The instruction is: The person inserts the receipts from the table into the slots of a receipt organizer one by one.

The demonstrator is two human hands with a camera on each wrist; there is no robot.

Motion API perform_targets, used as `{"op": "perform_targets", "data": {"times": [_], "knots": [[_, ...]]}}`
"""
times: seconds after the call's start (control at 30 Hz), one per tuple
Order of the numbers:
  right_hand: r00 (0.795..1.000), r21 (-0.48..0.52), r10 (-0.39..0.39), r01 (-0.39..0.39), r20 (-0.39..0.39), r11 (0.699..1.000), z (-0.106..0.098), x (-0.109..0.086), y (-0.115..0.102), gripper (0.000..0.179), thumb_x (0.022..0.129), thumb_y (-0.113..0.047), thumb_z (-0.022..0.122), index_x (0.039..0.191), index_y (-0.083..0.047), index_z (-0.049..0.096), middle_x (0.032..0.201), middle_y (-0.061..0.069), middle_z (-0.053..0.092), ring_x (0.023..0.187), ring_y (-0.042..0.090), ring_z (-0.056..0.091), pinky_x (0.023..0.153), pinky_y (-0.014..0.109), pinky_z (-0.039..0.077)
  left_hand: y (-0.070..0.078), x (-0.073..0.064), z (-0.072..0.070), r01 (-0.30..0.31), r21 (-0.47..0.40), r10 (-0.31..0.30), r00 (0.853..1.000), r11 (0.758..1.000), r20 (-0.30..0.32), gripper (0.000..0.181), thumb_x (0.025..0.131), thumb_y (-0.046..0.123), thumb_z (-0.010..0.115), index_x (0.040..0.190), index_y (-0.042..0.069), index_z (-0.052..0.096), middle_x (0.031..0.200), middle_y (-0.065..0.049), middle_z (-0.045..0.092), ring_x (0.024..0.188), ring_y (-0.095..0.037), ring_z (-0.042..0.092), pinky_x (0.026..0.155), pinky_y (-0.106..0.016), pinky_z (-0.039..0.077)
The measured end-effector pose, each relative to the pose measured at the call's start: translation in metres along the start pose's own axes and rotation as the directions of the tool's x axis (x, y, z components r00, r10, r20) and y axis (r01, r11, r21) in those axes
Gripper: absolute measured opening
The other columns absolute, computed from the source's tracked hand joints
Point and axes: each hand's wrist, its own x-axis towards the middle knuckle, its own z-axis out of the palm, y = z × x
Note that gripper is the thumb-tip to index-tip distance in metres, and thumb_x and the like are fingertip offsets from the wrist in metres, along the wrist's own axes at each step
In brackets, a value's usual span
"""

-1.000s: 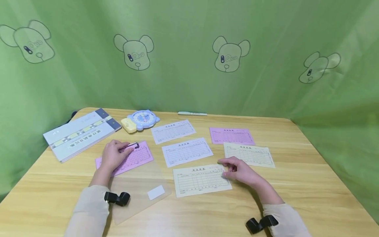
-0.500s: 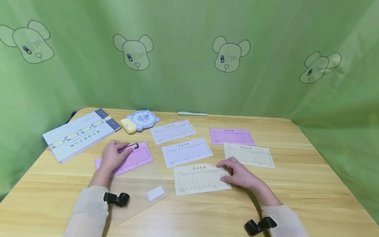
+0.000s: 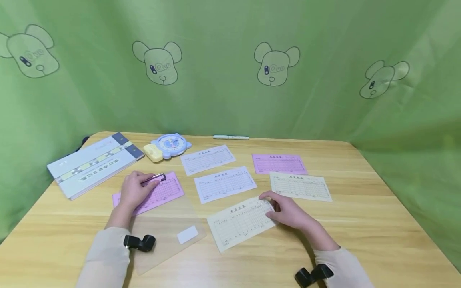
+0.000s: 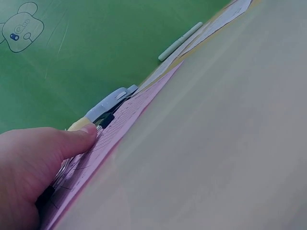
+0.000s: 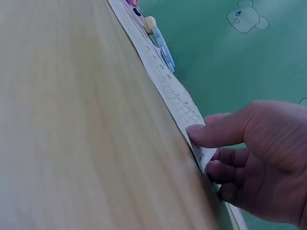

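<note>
Left grip [image 3: 136, 189]: pinches the clip [image 3: 154, 178] of the clear board [image 3: 162, 236], probably to steady it or work its spring.
Pink slip [image 3: 165, 194]: across the board's far end, at the clip.
Right grip [image 3: 289, 212]: pinches the near cream slip [image 3: 237, 224] by its right end, likely leaving most of it free.
Near cream slip: on the desk [image 3: 360, 236], just right of the board.
Left wrist view: reveals the clip's second black end [image 4: 45, 197], covered in the head view.
Right wrist view: reveals fingers curled behind the slip.
</note>
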Motion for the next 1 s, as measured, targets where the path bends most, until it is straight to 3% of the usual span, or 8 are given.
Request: {"op": "perform_targets", "data": {"times": [0.13, 0.37, 0.53, 0.7, 0.8, 1.0], "knots": [[1.0, 0.096, 0.009, -0.009, 0.007, 0.995, 0.0, 0.0, 0.001, 0.036, 0.075, 0.002, 0.061, 0.11, -0.007, 0.056, 0.071, 0.002, 0.046, 0.061, 0.013, 0.041, 0.053, 0.024, 0.037, 0.0, 0.0, 0.0, -0.001, 0.001, 0.001, 1.0, 1.0, 0.003, 0.037, 0.08, 0.026, 0.061, 0.107, 0.001, 0.06, 0.089, -0.013, 0.048, 0.081, -0.027, 0.04, 0.068, -0.038, 0.03], [0.999, 0.289, 0.037, -0.038, 0.008, 0.957, -0.007, -0.002, -0.011, 0.024, 0.077, 0.009, 0.055, 0.1, 0.004, 0.06, 0.069, 0.007, 0.045, 0.057, 0.012, 0.038, 0.051, 0.022, 0.033, -0.001, 0.0, -0.002, -0.002, 0.004, 0.002, 1.0, 1.0, 0.011, 0.038, 0.08, 0.027, 0.061, 0.107, 0.001, 0.06, 0.09, -0.013, 0.047, 0.081, -0.027, 0.04, 0.067, -0.038, 0.029], [0.996, 0.302, 0.093, -0.092, 0.009, 0.949, -0.007, 0.0, -0.006, 0.023, 0.078, 0.007, 0.054, 0.1, 0.004, 0.06, 0.066, 0.005, 0.042, 0.053, 0.01, 0.036, 0.049, 0.022, 0.033, -0.001, 0.0, -0.002, -0.001, 0.011, 0.001, 1.0, 1.0, 0.008, 0.037, 0.08, 0.027, 0.061, 0.108, 0.002, 0.06, 0.09, -0.014, 0.048, 0.081, -0.027, 0.04, 0.068, -0.038, 0.03], [0.992, 0.325, 0.129, -0.12, -0.006, 0.938, -0.007, 0.0, 0.002, 0.025, 0.08, 0.006, 0.051, 0.103, 0.0, 0.06, 0.088, 0.013, 0.055, 0.05, 0.009, 0.038, 0.048, 0.023, 0.036, -0.001, 0.0, -0.002, -0.005, 0.008, 0.004, 1.0, 1.0, 0.011, 0.038, 0.08, 0.027, 0.061, 0.107, 0.001, 0.06, 0.09, -0.014, 0.048, 0.082, -0.027, 0.04, 0.068, -0.039, 0.03], [0.991, 0.321, 0.131, -0.112, -0.04, 0.941, -0.013, -0.002, 0.0, 0.027, 0.08, 0.009, 0.049, 0.103, 0.001, 0.06, 0.099, 0.016, 0.056, 0.053, 0.01, 0.04, 0.051, 0.024, 0.038, -0.001, -0.001, -0.001, -0.002, 0.003, 0.002, 1.0, 1.0, 0.016, 0.038, 0.08, 0.027, 0.06, 0.108, 0.001, 0.059, 0.09, -0.014, 0.047, 0.082, -0.027, 0.04, 0.068, -0.039, 0.029], [0.982, 0.292, 0.14, -0.1, -0.123, 0.951, -0.027, -0.004, 0.002, 0.024, 0.08, 0.007, 0.052, 0.101, 0.002, 0.061, 0.096, 0.016, 0.058, 0.053, 0.01, 0.041, 0.049, 0.022, 0.038, 0.001, -0.002, -0.002, 0.013, 0.004, -0.013, 1.0, 1.0, 0.021, 0.038, 0.081, 0.028, 0.06, 0.108, 0.001, 0.059, 0.091, -0.014, 0.048, 0.083, -0.027, 0.04, 0.069, -0.039, 0.03]]}}
